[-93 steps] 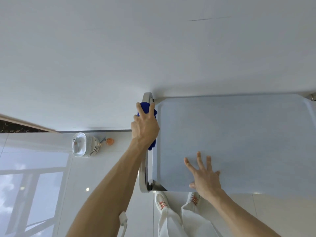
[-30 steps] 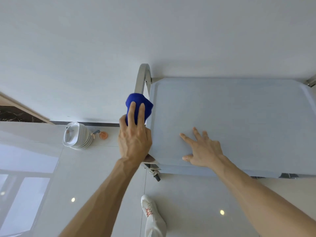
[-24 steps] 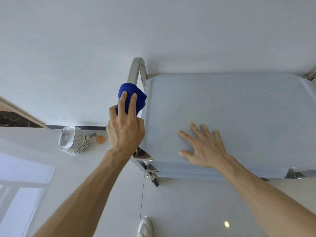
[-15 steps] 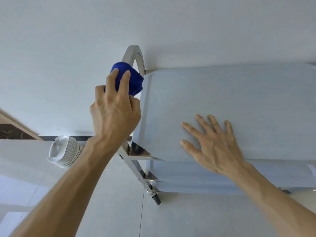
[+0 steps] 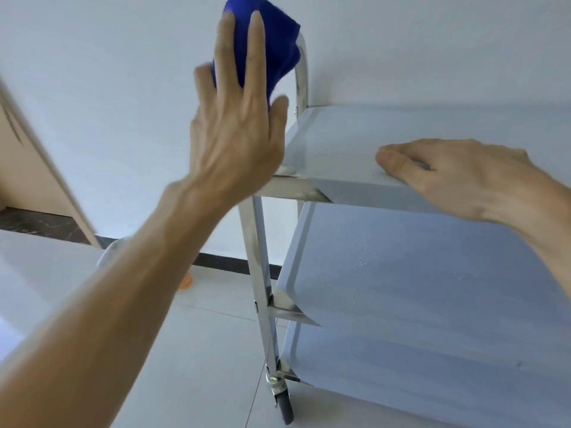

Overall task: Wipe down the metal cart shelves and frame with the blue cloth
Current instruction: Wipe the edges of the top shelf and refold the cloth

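The metal cart stands against the white wall, its top shelf (image 5: 346, 140), middle shelf (image 5: 417, 273) and a lower shelf all showing from a low angle. My left hand (image 5: 238, 131) holds the bunched blue cloth (image 5: 272, 44) against the curved handle bar (image 5: 302, 72) at the cart's left end, fingers stretched up over the cloth. My right hand (image 5: 457, 177) rests palm down on the front edge of the top shelf. The near left leg (image 5: 259, 279) runs down to a black caster (image 5: 285, 407).
Glossy white tile floor lies to the left and under the cart. A white object and a small orange thing (image 5: 185, 282) sit on the floor by the wall, mostly behind my left forearm. A beige door frame (image 5: 40, 168) slants at far left.
My view has dropped from above the cart to beside it, so the lower shelves and caster now show. My left hand has carried the cloth up along the handle bar; my right hand stays on the top shelf.
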The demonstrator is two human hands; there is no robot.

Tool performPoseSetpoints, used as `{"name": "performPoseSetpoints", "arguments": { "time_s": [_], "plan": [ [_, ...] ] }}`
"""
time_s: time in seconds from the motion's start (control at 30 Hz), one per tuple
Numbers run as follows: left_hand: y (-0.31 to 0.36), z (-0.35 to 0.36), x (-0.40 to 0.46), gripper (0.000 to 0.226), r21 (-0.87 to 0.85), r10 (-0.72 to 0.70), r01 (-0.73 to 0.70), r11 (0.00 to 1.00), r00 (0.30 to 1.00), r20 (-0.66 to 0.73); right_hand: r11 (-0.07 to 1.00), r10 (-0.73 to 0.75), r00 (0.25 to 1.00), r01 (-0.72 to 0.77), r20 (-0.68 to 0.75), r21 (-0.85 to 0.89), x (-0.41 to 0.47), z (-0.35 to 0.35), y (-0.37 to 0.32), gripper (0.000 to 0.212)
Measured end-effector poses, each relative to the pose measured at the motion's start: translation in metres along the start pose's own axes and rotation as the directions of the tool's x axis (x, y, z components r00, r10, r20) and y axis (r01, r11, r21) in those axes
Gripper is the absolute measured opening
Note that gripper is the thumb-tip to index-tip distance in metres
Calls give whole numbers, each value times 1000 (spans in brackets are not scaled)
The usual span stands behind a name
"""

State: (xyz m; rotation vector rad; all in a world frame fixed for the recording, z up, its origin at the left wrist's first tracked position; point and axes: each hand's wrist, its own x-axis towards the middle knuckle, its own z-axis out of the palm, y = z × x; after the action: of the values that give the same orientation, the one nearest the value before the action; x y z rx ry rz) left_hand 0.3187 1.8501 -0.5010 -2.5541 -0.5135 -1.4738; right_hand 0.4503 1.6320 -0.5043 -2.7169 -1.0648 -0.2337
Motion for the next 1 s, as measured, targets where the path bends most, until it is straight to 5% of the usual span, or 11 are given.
{"name": "performPoseSetpoints", "arguments": {
  "time_s": [0.23, 0.33, 0.47, 0.53, 0.7, 0.87, 1.0],
  "plan": [
    [1, -1, -50, 51, -406, -128, 108, 908, 992, -22, 1000, -25, 1000, 25, -7, -4, -1, -2, -2, 62],
    [-1, -3, -59, 26, -615, -265, 165, 771, 961, -74, 999, -33, 999, 33, -16, 0, -2, -3, -3, 64],
    [-7, -1, -71, 46, -792, -443, 381, 477, 882, 157, 999, -37, 998, 36, -53, -11, -4, 0, -5, 62],
    [-13, -3, -70, 44, -789, -485, 460, 407, 841, 240, 999, -38, 996, 36, -75, -22, -6, 1, -6, 58],
    [-15, -12, -81, 19, -747, -635, 514, 422, 756, 161, 999, -31, 975, 22, -219, -46, -10, 5, -4, 53],
    [4, -19, -108, 25, -824, -616, 465, 324, 765, 190, 993, -113, 892, 110, -438, -32, -14, 14, -1, 44],
    [25, -27, -113, 19, -863, -487, 441, 248, 827, 283, 856, -153, 833, 381, -532, 349, -30, 15, -10, 29]
  ]
}}
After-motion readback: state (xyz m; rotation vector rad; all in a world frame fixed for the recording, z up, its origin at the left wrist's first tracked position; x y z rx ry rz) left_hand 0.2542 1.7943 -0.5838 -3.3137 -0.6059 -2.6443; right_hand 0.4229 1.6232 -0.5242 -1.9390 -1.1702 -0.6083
